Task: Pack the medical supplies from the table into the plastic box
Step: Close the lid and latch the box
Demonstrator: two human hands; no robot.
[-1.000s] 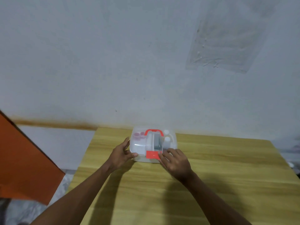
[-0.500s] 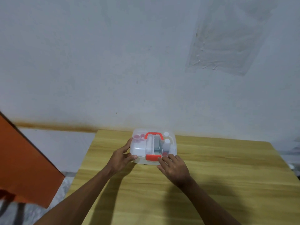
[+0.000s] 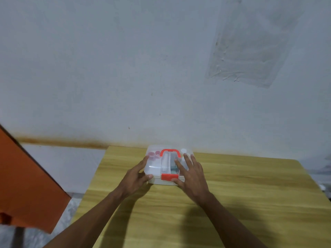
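Note:
A clear plastic box (image 3: 155,169) with a red handle (image 3: 170,151) and a red latch (image 3: 169,176) sits at the far edge of the wooden table (image 3: 232,203), its lid down. Through the lid I see pink caps (image 3: 154,154) at the left and white bottles (image 3: 183,151) at the right. My left hand (image 3: 135,177) grips the box's left front corner. My right hand (image 3: 192,174) lies flat on the right half of the lid, fingers spread, thumb by the latch.
A pale wall rises directly behind the table, with a sheet of clear plastic (image 3: 250,43) stuck to it. An orange panel (image 3: 23,176) stands to the left, beyond the table's left edge.
My right hand has moved from the front latch up onto the right side of the lid. The latch, raised a second ago, now lies down against the box front. The left hand has stayed put.

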